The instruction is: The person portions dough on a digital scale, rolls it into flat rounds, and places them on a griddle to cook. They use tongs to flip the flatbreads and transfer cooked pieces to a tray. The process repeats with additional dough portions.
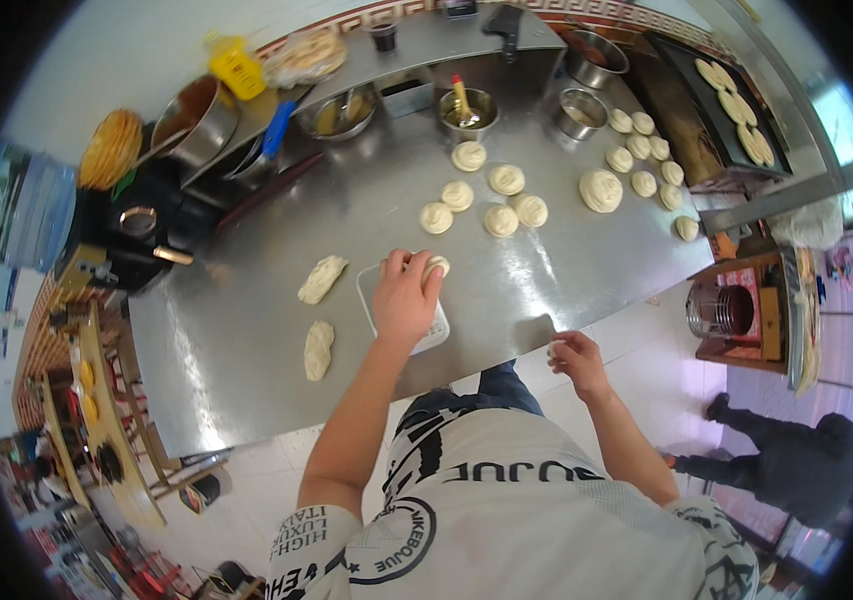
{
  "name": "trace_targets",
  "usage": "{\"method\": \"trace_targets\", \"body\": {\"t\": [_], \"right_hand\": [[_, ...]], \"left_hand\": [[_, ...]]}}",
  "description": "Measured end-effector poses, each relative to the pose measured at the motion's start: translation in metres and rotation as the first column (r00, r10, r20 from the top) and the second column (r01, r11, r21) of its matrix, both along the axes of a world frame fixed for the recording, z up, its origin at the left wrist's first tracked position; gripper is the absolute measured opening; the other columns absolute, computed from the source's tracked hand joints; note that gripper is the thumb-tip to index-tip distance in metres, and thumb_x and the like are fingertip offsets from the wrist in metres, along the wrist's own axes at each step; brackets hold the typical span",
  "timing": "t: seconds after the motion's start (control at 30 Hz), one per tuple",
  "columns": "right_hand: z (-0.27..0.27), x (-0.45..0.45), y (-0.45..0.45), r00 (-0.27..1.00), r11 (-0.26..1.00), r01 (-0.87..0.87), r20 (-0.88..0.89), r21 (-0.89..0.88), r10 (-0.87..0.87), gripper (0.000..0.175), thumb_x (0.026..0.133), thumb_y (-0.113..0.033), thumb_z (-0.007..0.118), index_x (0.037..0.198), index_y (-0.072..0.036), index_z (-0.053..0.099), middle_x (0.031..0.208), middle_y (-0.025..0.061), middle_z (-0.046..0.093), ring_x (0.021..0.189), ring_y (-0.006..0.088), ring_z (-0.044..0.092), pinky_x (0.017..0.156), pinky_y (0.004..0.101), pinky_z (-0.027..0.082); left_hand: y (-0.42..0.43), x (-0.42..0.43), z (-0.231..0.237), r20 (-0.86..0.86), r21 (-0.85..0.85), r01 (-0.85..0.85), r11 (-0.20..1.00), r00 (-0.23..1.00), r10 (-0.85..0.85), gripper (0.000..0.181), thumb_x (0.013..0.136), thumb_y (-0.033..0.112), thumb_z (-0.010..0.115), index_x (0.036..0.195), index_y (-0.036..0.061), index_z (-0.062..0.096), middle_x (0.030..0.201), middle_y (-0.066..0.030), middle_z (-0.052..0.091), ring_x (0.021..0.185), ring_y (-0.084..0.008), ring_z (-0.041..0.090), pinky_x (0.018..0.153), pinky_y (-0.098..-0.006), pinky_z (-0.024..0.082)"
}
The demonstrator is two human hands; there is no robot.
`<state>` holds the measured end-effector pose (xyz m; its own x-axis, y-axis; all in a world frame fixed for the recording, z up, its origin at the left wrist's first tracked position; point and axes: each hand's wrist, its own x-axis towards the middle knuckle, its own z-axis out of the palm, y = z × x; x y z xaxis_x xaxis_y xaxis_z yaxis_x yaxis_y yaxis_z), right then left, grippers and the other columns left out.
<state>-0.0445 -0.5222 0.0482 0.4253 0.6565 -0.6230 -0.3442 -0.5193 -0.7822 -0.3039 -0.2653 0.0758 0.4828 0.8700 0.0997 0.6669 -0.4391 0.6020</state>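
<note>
My left hand curls round a rolled dough ball, over a flat white kitchen scale that it partly hides. My right hand hangs just off the table's front edge, fingers bent round a small pale bit that looks like dough. Left of the scale lie two loose dough pieces, an upper one and a lower one. Beyond it, several coiled dough balls rest on the steel table.
Smaller dough balls and a large one sit at the right. Behind stand a bowl with a brush, another steel pot and a shelf bearing a cleaver. A griddle holds flat dough. A person is at far right.
</note>
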Motion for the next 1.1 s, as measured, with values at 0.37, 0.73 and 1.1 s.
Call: {"method": "trace_targets", "body": {"t": [0.37, 0.73, 1.1], "right_hand": [[0.013, -0.046, 0.133, 0.900, 0.903, -0.374, 0.318, 0.211, 0.299, 0.016, 0.101, -0.006, 0.073, 0.112, 0.005, 0.075, 0.086, 0.0052, 0.074, 0.076, 0.0099, 0.067, 0.070, 0.0269, 0.055], [0.011, -0.080, 0.179, 0.933, 0.927, -0.303, 0.268, 0.220, 0.241, 0.018, 0.100, -0.002, 0.072, 0.116, 0.004, 0.075, 0.090, 0.0083, 0.076, 0.080, 0.0125, 0.070, 0.074, 0.0291, 0.057], [0.048, -0.121, 0.205, 0.764, 0.810, -0.469, 0.621, 0.353, 0.172, 0.015, 0.104, -0.004, 0.069, 0.117, -0.002, 0.076, 0.097, 0.0026, 0.076, 0.085, 0.0094, 0.069, 0.076, 0.0276, 0.059]], "left_hand": [[-0.022, -0.177, -0.021, 0.433, -0.086, -0.454, 0.887, 0.784, 0.444, 0.027, 0.103, 0.007, 0.068, 0.129, 0.0020, 0.068, 0.128, -0.0147, 0.067, 0.111, -0.0275, 0.068, 0.097, -0.0390, 0.055], [-0.060, -0.195, -0.036, 0.382, -0.305, -0.410, 0.860, 0.774, 0.505, 0.026, 0.101, 0.005, 0.069, 0.127, 0.0029, 0.070, 0.123, -0.0121, 0.068, 0.088, -0.0197, 0.070, 0.081, -0.0343, 0.058], [-0.037, -0.154, -0.017, 0.422, -0.171, -0.262, 0.950, 0.851, 0.311, 0.029, 0.098, 0.003, 0.070, 0.127, 0.0038, 0.069, 0.125, -0.0130, 0.068, 0.095, -0.0241, 0.071, 0.085, -0.0372, 0.059]]}}
